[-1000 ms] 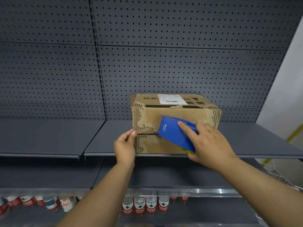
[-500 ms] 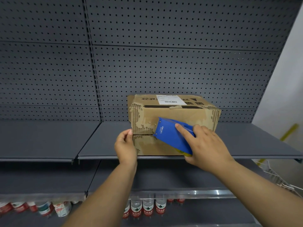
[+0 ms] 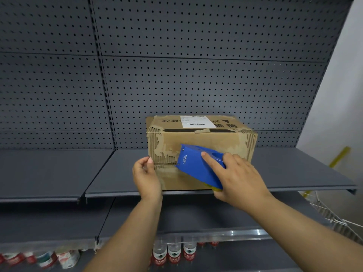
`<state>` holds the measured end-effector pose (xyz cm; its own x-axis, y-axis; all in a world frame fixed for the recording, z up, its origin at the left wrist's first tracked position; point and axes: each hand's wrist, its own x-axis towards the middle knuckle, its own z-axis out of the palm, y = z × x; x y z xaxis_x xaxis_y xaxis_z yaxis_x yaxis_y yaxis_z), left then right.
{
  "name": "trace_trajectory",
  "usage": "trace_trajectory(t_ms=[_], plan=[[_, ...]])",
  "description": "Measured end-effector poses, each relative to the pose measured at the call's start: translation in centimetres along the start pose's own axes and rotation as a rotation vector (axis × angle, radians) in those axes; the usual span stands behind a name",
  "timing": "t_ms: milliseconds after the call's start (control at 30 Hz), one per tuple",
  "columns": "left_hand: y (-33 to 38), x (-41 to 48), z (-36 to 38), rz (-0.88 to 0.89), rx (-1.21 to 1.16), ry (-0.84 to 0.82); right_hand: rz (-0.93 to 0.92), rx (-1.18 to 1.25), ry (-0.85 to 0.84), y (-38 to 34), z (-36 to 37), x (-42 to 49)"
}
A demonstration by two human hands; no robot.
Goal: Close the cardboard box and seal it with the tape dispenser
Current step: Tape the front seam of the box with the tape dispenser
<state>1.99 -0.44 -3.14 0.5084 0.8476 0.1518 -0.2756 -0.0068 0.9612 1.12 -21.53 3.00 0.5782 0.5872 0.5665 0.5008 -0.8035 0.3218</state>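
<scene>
A worn cardboard box [image 3: 200,150] sits at the near edge of a grey shelf [image 3: 294,173]. The right hand [image 3: 238,177] grips a blue tape dispenser [image 3: 198,166] against the box's near face. The left hand [image 3: 146,175] pinches the box's near left corner.

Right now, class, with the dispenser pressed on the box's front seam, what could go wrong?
1. The cardboard box sits at the shelf edge; a pull by the right hand on the tape dispenser might drag it off.
2. The box's torn, peeled face may hold tape poorly.
3. The left hand at the corner could catch the tape.
</scene>
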Motion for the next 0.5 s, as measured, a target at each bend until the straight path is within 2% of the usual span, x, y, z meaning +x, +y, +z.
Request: trace_trajectory(t_ms=[333,500], plan=[[-0.8,0.4,0.5,0.074,0.144,0.001,-0.01,-0.02,0.04,0.0,0.5,0.1],[-0.4,-1.1,1.5,0.093,0.093,-0.054,-0.008,-0.023,0.043,0.1,0.6,0.4]])
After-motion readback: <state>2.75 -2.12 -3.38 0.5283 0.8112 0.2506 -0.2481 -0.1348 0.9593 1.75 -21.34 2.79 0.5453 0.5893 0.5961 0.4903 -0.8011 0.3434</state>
